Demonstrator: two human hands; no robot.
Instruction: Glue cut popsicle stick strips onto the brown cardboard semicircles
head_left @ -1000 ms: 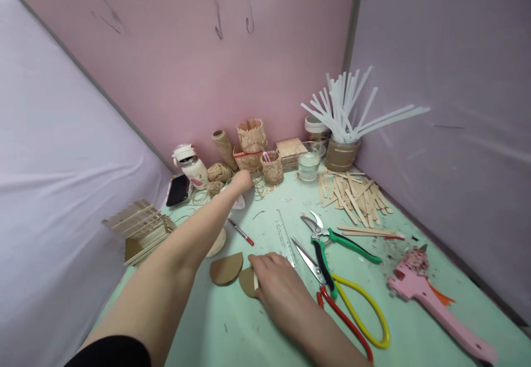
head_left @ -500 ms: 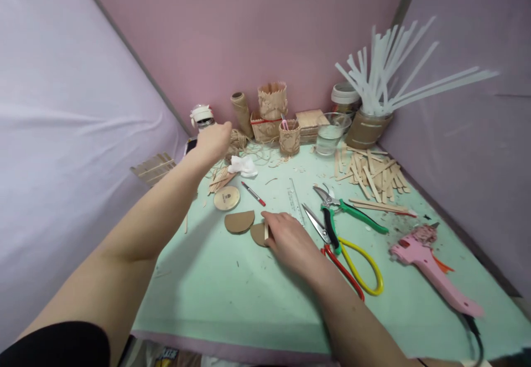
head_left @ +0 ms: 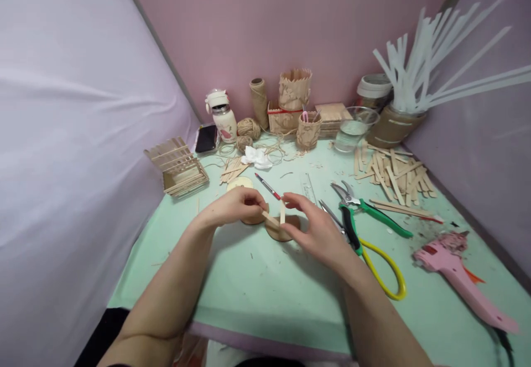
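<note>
Left hand: the left hand [head_left: 234, 206] is curled nearly closed; one end of a pale wooden strip [head_left: 271, 218] is pinched between thumb and fingertips, the strip being slanted toward the right.

Right hand: the right hand [head_left: 321, 231] is held partly open; a second strip [head_left: 282, 212] is spanned lengthwise between thumb and forefinger; whether the two strips are touching cannot be told.

Cardboard: a rounded brown cardboard piece [head_left: 275, 235] is seen on the near side, below both strips; another cardboard piece [head_left: 251, 221] is partly covered by the left hand; a pale disc [head_left: 239, 182] is set just beyond it.

Tools: a red-and-grey pen [head_left: 267, 186] is laid beyond the hands, with a clear ruler [head_left: 307, 187] to its right; scissors [head_left: 384, 275] with a yellow handle are partly hidden by the right hand; green-handled pruners [head_left: 381, 220] are placed beside them; a pink glue gun [head_left: 460, 278] is laid at the near right.

Sticks: a loose pile of wooden sticks [head_left: 400, 177] is spread at the far right; white sticks [head_left: 415, 73] are stood in a brown container [head_left: 394, 128] behind it.

Far left: a slatted wooden box [head_left: 185, 181], a phone [head_left: 206, 139] and a white bottle [head_left: 225, 122] are lined up; crumpled tissue [head_left: 257, 158] is left near the twine [head_left: 249, 128].
</note>
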